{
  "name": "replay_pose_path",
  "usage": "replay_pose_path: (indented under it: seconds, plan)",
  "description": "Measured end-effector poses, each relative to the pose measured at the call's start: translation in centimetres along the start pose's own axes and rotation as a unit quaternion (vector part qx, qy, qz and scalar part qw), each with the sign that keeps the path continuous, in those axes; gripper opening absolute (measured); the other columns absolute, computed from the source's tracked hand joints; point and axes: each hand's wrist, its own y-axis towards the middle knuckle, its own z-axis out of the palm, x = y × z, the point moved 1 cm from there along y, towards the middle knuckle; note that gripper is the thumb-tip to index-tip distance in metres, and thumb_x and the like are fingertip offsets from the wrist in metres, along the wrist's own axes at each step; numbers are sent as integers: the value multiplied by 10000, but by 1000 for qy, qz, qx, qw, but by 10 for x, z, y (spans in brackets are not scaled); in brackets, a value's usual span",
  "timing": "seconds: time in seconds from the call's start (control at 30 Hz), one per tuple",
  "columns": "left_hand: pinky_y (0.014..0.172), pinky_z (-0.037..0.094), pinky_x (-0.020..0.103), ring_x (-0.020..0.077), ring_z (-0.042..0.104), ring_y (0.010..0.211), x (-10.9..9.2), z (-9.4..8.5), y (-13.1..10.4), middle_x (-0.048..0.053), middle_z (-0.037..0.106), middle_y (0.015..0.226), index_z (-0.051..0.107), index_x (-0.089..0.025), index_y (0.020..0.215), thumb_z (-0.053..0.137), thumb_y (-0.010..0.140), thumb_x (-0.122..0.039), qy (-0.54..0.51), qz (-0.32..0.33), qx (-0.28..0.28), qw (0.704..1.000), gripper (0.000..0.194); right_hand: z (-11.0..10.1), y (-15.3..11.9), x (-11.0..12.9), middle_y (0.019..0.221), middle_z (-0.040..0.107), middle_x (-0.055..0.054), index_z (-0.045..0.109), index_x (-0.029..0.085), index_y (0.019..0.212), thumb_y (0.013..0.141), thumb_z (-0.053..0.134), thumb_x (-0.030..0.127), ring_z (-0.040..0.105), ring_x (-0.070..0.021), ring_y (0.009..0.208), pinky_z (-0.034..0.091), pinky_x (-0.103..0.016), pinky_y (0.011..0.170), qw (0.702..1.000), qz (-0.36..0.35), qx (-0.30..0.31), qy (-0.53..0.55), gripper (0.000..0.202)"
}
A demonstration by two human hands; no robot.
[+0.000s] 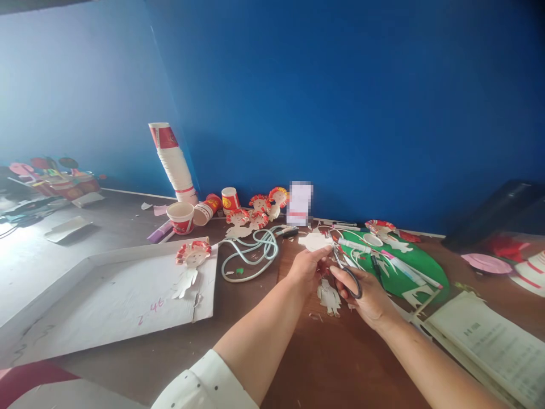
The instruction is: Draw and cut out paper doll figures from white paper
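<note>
My left hand [307,265] pinches a white paper cutout [314,241] by its near edge, thumb on top. A pair of scissors [355,284] with dark handles is in my right hand [369,300]. The blades point up and left, close to the paper's right edge; whether they touch it I cannot tell. Below my hands a white paper doll-body cutout [329,297] lies on the brown table. A paper doll with red frilled hair [193,257] lies on a white box lid [128,284] at the left, and several similar dolls [259,218] lie at the back.
A pale cable [251,278] is coiled left of my hands. Markers [409,269] and paper scraps cover a green disc [438,278] at the right. Paper cups [174,167] stand stacked by the blue wall. An open book [489,341] lies at the near right, below a pink disc [486,263].
</note>
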Motion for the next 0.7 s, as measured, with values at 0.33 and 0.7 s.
replay_pose_path:
  seconds: [0.33, 0.7]
  plan:
    - [536, 343, 217, 66, 446, 522, -4, 1, -2, -29, 484, 574, 558, -135, 703, 780, 600, -241, 8, -7, -23, 1000, 267, -4, 3, -3, 552, 479, 35, 536, 201, 603, 763, 638, 486, 427, -109, 494, 314, -231, 453, 1000, -16, -4, -19, 342]
    - [515, 351, 200, 62, 477, 531, -3, -5, 2, -11, 532, 618, 553, -130, 676, 803, 564, -287, 33, 19, -17, 999, 315, -11, 7, -8, 507, 478, 40, 564, 194, 581, 778, 642, 446, 399, -104, 480, 303, -228, 449, 999, -39, 28, -19, 328]
